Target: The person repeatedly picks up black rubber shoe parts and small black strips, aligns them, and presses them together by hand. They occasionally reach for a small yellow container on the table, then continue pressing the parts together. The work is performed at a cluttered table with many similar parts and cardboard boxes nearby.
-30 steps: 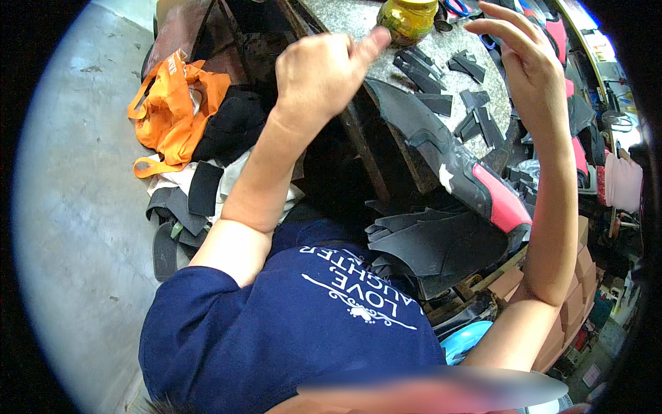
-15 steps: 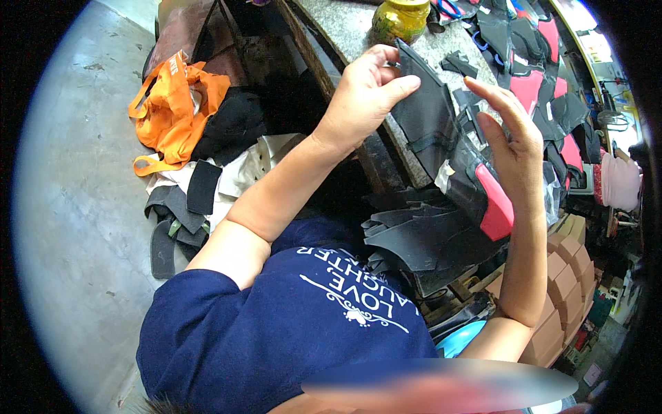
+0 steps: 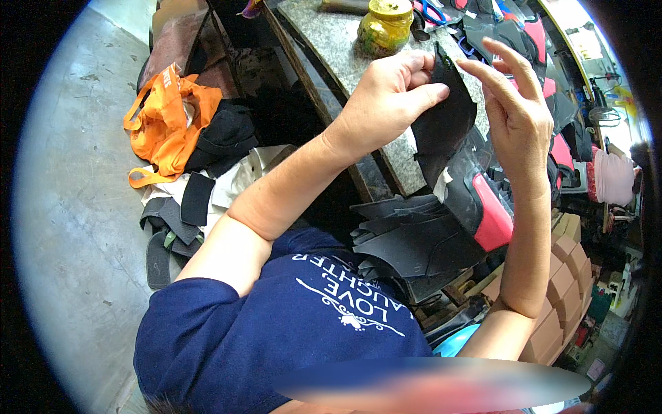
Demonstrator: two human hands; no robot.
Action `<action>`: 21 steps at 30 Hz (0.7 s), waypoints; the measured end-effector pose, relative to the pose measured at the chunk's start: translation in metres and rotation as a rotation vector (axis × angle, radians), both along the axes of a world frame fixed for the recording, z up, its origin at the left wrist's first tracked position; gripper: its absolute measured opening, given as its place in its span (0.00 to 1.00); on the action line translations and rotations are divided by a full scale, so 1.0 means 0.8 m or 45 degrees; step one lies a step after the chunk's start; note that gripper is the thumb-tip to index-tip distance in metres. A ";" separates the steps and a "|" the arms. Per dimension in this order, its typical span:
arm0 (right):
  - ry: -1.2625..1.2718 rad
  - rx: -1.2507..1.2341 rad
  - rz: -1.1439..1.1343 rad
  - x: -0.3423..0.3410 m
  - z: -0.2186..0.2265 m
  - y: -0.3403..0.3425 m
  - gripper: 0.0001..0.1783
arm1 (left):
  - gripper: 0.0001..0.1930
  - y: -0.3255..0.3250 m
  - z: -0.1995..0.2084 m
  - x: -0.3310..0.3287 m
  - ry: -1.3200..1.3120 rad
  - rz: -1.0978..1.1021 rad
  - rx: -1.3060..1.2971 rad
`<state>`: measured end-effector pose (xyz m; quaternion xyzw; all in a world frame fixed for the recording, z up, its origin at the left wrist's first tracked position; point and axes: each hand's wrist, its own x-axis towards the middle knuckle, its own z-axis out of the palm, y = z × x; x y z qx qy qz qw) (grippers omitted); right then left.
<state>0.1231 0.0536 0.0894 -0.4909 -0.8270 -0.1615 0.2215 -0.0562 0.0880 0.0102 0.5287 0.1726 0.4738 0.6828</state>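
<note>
Toward the upper right of the frame, over the table (image 3: 329, 43), the left hand (image 3: 387, 100) pinches a thin black piece (image 3: 447, 123) near its upper end, thumb against fingers, while the right hand (image 3: 518, 123), just beside it, is half open and empty, fingers curved.

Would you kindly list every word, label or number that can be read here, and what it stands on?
I leave the wording uncopied; lettering stands here:
Navy T-shirt: white capitals with an ornamental flourish, upside down in view.
Orange cloth item: a few small pale letters near its top.
Any marks in the right background are too small to read.
</note>
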 end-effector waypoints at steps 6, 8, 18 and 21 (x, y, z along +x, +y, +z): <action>0.095 -0.135 0.097 0.002 -0.005 0.014 0.19 | 0.13 -0.001 0.001 0.008 -0.040 -0.009 0.111; 0.157 -0.203 0.147 0.008 -0.007 0.016 0.19 | 0.13 0.000 -0.003 0.009 -0.079 -0.029 0.088; -0.046 -0.100 0.156 0.037 -0.017 -0.008 0.28 | 0.10 0.010 -0.016 0.002 -0.321 -0.066 -0.320; -0.159 -0.030 0.080 0.032 -0.022 -0.007 0.30 | 0.10 0.006 -0.015 0.007 -0.317 -0.077 -0.301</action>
